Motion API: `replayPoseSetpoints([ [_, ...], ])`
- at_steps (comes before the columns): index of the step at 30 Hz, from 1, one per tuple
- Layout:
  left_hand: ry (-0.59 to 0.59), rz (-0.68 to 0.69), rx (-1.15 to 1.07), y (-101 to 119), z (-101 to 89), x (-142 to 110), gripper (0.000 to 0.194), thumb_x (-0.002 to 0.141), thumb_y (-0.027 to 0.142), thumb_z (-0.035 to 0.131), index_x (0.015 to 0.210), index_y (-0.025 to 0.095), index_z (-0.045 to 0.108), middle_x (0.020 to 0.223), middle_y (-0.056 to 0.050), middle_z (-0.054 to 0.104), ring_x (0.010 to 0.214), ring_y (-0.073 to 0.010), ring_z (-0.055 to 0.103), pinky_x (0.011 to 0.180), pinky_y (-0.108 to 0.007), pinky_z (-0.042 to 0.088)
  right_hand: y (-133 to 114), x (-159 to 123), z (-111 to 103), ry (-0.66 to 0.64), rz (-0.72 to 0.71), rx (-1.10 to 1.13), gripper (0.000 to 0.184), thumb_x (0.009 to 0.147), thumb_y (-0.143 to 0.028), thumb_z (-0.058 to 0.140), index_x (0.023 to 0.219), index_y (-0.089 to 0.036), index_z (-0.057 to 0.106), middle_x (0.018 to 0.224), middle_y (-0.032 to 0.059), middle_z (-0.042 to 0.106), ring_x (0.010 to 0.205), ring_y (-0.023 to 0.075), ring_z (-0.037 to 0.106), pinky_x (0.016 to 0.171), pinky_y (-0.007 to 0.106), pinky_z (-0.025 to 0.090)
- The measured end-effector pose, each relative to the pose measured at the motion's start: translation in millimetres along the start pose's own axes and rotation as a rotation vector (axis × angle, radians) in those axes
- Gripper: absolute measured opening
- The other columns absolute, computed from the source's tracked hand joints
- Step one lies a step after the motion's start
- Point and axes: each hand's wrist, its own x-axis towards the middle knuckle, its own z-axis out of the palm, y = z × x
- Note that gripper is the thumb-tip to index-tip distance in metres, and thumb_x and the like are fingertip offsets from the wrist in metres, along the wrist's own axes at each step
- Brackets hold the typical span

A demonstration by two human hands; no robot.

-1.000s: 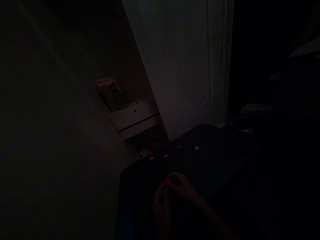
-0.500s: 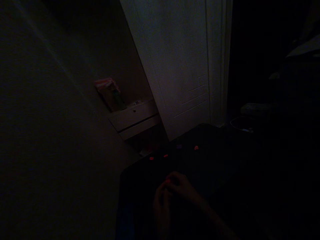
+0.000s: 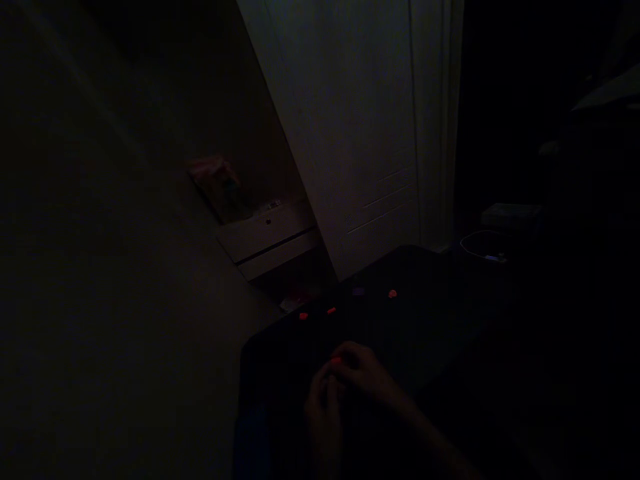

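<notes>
The scene is very dark. Over the near part of a dark table [image 3: 425, 307], my two hands meet at the fingertips. A small bright red piece [image 3: 337, 360] shows between them; its kind is too dim to make out. My right hand [image 3: 363, 367] comes from the right with its fingers closed on that red piece. From below, my left hand [image 3: 323, 400] reaches up, its fingertips pressed together at the piece's lower left side. Farther back on the table lie a small red piece [image 3: 303, 316], a thin red piece [image 3: 331, 311] and a rounded orange-red piece [image 3: 393, 293].
A dim purple flat piece [image 3: 358, 291] lies near the table's far edge. Behind stand a pale door [image 3: 360, 133] and a white drawer unit [image 3: 270, 230] with a bag [image 3: 215, 183] on top. At right are a box [image 3: 511, 215] and a thin pale cable [image 3: 470, 245].
Both hands stay almost in the same place, fingertips still together at the red piece. The pieces on the table have not moved.
</notes>
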Motion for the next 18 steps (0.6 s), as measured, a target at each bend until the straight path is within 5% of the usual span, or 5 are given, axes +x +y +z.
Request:
replayPoseSetpoints([
  [18, 0.005, 0.008, -0.011, 3.5, 0.1, -1.7, 0.063, 0.078, 0.066, 0.065, 0.11, 0.013, 0.074, 0.09, -0.014, 0.075, 0.077, -0.0244, 0.07, 0.071, -0.034, 0.054, -1.3, 0.4, 1.2, 0.006, 0.001, 0.028, 0.022, 0.089, -0.038, 0.066, 0.095, -0.018, 0.073, 0.092, 0.0054, 0.073, 0.085, 0.0202, 0.067, 0.075, 0.029, 0.051],
])
